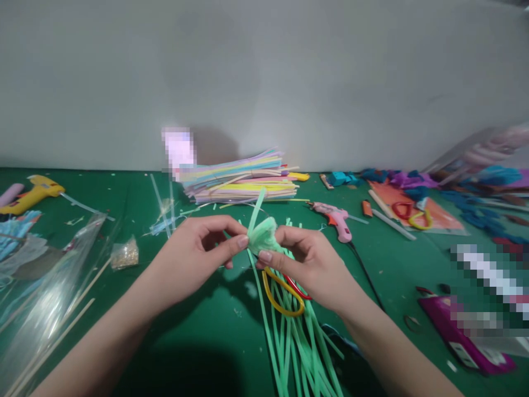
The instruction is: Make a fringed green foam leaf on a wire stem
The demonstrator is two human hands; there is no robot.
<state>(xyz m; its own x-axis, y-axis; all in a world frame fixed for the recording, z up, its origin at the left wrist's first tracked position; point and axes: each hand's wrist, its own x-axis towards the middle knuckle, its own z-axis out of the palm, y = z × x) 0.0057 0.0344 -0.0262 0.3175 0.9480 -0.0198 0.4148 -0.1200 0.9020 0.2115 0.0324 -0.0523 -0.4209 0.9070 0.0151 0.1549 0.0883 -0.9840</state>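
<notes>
Between my two hands is a bundle of light green pipe cleaners, folded into a small fan or leaf shape. My left hand pinches its left edge, where one green pipe cleaner sticks up. On the right side, my right hand grips it between thumb and fingers. Just below my hands lie scissors with yellow and red handles. They rest on a spread of loose green pipe cleaners that runs toward me. My fingers partly hide the folded shape.
Bundled pastel pipe cleaners lie against the wall. A pink glue gun with a black cord sits right of centre, a yellow glue gun far left. Clear plastic wrap and a small bag of beads are at left, a purple packet at right.
</notes>
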